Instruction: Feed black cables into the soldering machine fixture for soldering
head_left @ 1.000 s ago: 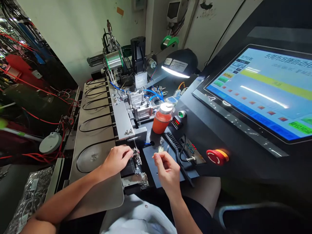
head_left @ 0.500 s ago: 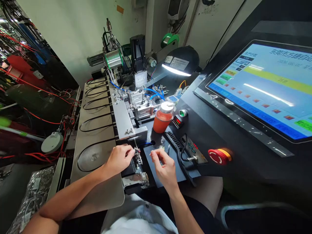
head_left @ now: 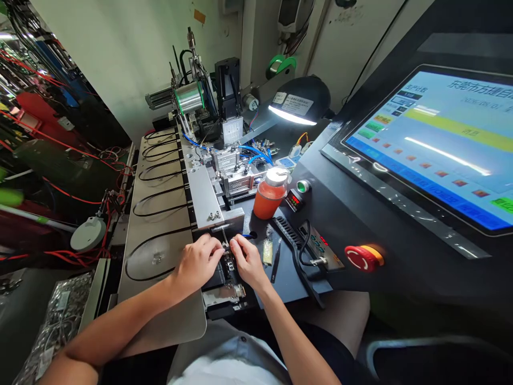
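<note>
My left hand (head_left: 199,260) rests at the left side of a small metal fixture (head_left: 230,263), its thumb and fingertips pinched together. Across from it, my right hand (head_left: 247,261) also has thumb and forefinger closed, right at the fixture's upper end. Whatever lies between the fingertips is too small and covered to make out. Just beyond the hands a flat metal rail (head_left: 203,195) runs away from me. Black cables (head_left: 158,236) lie in loops on the metal plate (head_left: 168,326) left of the fixture. Black tweezers (head_left: 276,263) lie to the right of my right hand.
An orange-red jar (head_left: 267,199) with a pale lid stands behind my right hand, near a small yellowish packet (head_left: 267,251). A lit lamp (head_left: 298,101) hangs over pneumatic cylinders (head_left: 236,179). Rightward are a red emergency stop button (head_left: 360,258) and a touchscreen (head_left: 441,144).
My right hand has moved left to the fixture, close to my left hand. The tweezers and packet beside it now show clearly. My left hand has hardly moved.
</note>
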`<state>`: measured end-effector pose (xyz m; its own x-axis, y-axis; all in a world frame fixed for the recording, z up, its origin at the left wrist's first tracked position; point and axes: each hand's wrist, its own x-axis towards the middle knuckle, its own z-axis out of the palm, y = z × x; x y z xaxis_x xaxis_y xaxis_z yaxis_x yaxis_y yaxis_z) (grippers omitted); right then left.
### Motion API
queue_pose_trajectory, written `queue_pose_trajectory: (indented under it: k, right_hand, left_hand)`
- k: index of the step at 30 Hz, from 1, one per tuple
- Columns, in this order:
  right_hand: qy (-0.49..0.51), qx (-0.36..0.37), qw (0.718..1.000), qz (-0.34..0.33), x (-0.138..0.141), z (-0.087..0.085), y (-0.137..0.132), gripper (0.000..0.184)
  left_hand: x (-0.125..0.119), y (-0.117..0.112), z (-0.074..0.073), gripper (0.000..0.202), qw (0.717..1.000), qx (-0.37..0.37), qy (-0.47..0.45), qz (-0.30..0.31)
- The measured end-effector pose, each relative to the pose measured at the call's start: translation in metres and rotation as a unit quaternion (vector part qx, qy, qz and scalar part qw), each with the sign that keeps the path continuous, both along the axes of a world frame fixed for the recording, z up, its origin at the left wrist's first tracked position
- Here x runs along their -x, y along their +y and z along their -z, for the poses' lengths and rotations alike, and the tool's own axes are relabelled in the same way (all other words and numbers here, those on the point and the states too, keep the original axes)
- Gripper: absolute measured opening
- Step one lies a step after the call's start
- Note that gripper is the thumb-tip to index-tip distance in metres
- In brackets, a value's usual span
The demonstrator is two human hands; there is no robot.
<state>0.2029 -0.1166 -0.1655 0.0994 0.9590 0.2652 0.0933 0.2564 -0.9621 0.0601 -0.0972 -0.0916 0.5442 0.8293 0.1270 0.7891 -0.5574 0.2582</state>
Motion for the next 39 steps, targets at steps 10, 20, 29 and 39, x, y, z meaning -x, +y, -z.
queue_pose_trajectory:
  k: [10,20,29,39]
  right_hand:
    - [0.021,0.002,1.000,0.004,0.001,0.003,-0.001,0.032]
    - [0.039,-0.001,0.999,0.003,0.001,0.006,0.000,0.033]
    - [0.046,0.004,0.999,0.007,0.000,0.008,0.002,0.039]
    - [0.028,0.020,0.999,0.033,-0.005,0.013,-0.001,0.039]
  left_hand:
    - [0.007,-0.003,-0.002,0.028,0.936,-0.273,0.086,0.206]
    - [0.002,0.001,-0.006,0.021,0.891,-0.338,0.143,0.268]
    - [0.004,0.004,0.000,0.026,0.894,-0.324,0.152,0.270]
    - [0.011,0.000,-0.003,0.024,0.938,-0.232,0.150,0.208]
